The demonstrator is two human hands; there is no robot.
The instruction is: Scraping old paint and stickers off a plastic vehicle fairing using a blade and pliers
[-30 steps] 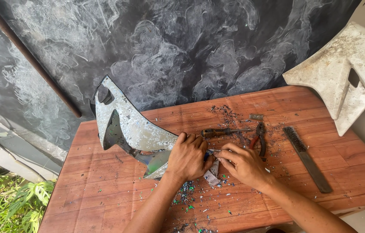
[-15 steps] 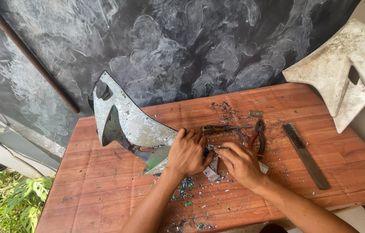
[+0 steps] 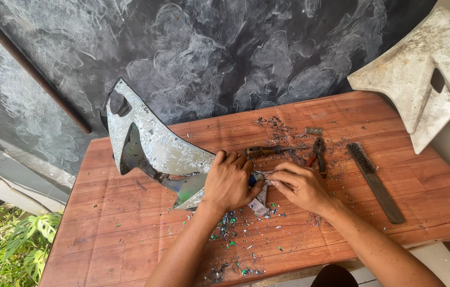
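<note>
Since the earlier pictures the hands have barely shifted: both stay bunched at the narrow end of the panel, with the right fingers drawn a little closer to the left thumb.

The left hand [image 3: 228, 180] lies palm-down over the tapered tip of the grey scuffed panel [image 3: 153, 146], fingers curled over its upper edge and pressing it to the table. The right hand [image 3: 299, 186], at 3 o'clock from the left, has its fingertips pressed together, pinching a small pale piece at the panel's tip; what that piece is cannot be told. The two hands nearly touch at the thumbs.

The panel runs from the hands toward 10 o'clock, its wide end with a round cut-out raised and standing near the table's back-left edge. It rests on the wooden table [image 3: 119, 234], roughly at the centre-left.

Coloured chips and flakes [image 3: 230, 223] are strewn at 6 o'clock from the hands. At 12 o'clock from the right hand lies a screwdriver [image 3: 273, 151] with a dark handle, and just beside it, at 1 o'clock, a pair of pliers [image 3: 318, 151]. Farther out at 3 o'clock a wire brush [image 3: 375, 180] lies slantwise. A white panel [image 3: 427, 69] leans at the upper right against the dark marbled wall [image 3: 209, 53].
</note>
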